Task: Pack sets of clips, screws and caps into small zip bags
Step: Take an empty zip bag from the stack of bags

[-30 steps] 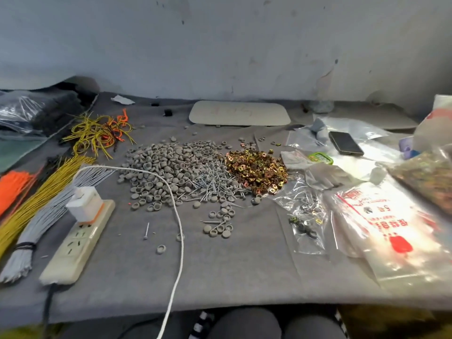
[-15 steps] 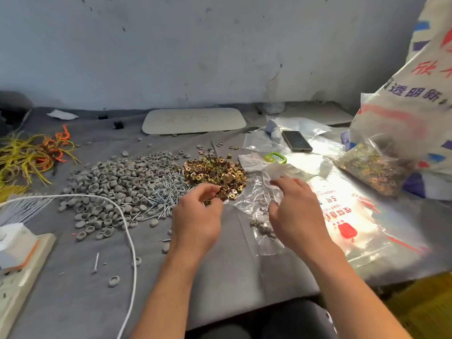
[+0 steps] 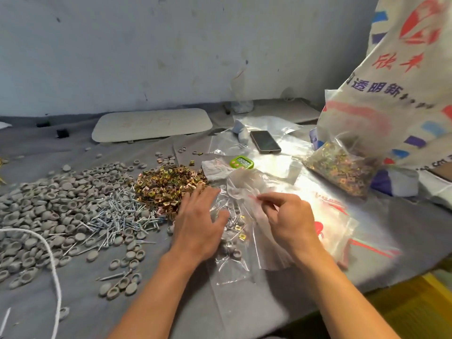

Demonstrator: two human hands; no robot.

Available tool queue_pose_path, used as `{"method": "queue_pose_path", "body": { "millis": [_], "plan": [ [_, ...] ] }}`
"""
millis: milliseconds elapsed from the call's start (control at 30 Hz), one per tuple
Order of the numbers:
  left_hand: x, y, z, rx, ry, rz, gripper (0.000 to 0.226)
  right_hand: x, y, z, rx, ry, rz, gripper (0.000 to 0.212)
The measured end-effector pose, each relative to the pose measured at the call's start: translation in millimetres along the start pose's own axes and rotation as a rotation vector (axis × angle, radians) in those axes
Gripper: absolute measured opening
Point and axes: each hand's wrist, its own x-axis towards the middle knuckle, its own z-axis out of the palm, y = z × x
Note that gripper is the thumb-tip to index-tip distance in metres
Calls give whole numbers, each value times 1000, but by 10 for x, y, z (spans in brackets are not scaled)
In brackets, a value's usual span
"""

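Head view: right hand (image 3: 288,221) pinches blurred zip bag (image 3: 244,183).

It's a packing workshop (scuffed wall (image 3: 146,57)): heaped caps (image 3: 61,199), screws (image 3: 117,216), clips (image 3: 168,187).

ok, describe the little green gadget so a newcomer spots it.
Start at the big printed woven sack on the right. Left of it lies a dark phone; the gadget sits just nearer. It is the only bright green thing there, with a small display.
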Motion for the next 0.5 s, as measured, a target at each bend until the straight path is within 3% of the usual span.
{"method": "queue_pose_path", "body": {
  "millis": [100,200,233,267,333,400,500],
  "plan": [
    [-2,89,-32,-208,100,-19,61,39,-107,66,108,-2,-39,21],
    [-82,71,-67,-249,82,-43,57,19,-182,209,-79,-314,-42,20],
    [-114,59,-71,-237,54,-44,57,-13,-191,247,-52,-338,-22,21],
    [-138,49,-73,-227,25,-39,59,-61,-195,249,42,-279,2,20],
    [-155,41,-71,-193,-20,14,63,-128,-136,149,179,12,33,21],
    [-163,76,-67,-146,-81,115,68,-138,50,-15,50,251,121,25],
    [-146,237,-13,-106,-179,300,70,-183,272,-247,-366,186,343,43]
  ]
}}
